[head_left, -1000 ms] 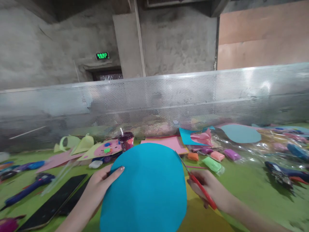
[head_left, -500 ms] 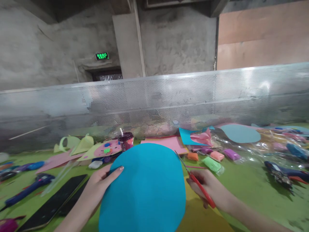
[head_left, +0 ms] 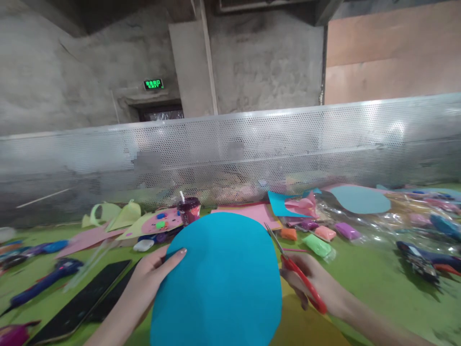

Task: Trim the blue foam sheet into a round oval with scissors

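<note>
A large rounded sheet of blue paper (head_left: 219, 278) stands tilted up in front of me. My left hand (head_left: 151, 276) grips its left edge, thumb lying on the front face. My right hand (head_left: 313, 283) is closed round the red handles of a pair of scissors (head_left: 293, 269). The scissors' metal blades point up and left and meet the paper's right edge. A yellow sheet (head_left: 306, 327) lies under my right hand.
The green table (head_left: 363, 278) carries pink paper (head_left: 252, 214), coloured clay packets (head_left: 317, 240), glue guns (head_left: 39, 283) at left and another glue gun (head_left: 425, 259) at right, a dark phone (head_left: 82, 302) and a purple cup (head_left: 189, 209). A perforated metal screen (head_left: 252, 144) runs along the far edge.
The scissors have shifted slightly right and their blades have parted a little at the paper's right edge. The blue paper has turned a bit. My left hand keeps its grip.
</note>
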The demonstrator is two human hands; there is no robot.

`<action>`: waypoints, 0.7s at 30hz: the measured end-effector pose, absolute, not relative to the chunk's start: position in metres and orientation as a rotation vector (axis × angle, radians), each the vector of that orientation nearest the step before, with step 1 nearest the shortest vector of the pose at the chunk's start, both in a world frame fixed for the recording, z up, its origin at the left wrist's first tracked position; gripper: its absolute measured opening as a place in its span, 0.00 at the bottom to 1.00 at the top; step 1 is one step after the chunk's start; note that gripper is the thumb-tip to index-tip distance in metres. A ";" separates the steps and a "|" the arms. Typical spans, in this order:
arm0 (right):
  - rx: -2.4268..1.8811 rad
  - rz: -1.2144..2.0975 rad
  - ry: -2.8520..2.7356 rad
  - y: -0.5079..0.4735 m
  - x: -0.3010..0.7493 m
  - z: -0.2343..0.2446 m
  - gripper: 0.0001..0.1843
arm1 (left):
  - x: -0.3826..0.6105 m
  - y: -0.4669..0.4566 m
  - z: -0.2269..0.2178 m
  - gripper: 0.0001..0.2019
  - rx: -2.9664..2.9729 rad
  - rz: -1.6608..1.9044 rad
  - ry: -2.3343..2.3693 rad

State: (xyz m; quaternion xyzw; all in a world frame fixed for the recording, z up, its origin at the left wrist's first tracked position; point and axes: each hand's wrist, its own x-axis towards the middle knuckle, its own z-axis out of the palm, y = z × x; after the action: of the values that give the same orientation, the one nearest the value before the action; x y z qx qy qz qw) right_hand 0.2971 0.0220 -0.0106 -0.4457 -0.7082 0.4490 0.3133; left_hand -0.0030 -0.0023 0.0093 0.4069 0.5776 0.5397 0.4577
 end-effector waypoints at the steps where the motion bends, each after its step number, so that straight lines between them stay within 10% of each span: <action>1: -1.179 1.183 -1.865 0.022 0.297 -0.011 0.14 | -0.003 -0.002 0.009 0.28 0.990 1.341 1.419; 21: -1.185 0.932 -1.714 0.043 0.294 -0.037 0.15 | 0.011 0.005 -0.012 0.34 0.924 1.576 1.120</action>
State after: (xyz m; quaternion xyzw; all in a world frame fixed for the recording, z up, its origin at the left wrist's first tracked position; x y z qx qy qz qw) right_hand 0.2937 0.0433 -0.0367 -0.4718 -0.6828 0.3714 0.4162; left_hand 0.0113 0.0055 -0.0125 0.3786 0.4587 0.6458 0.4787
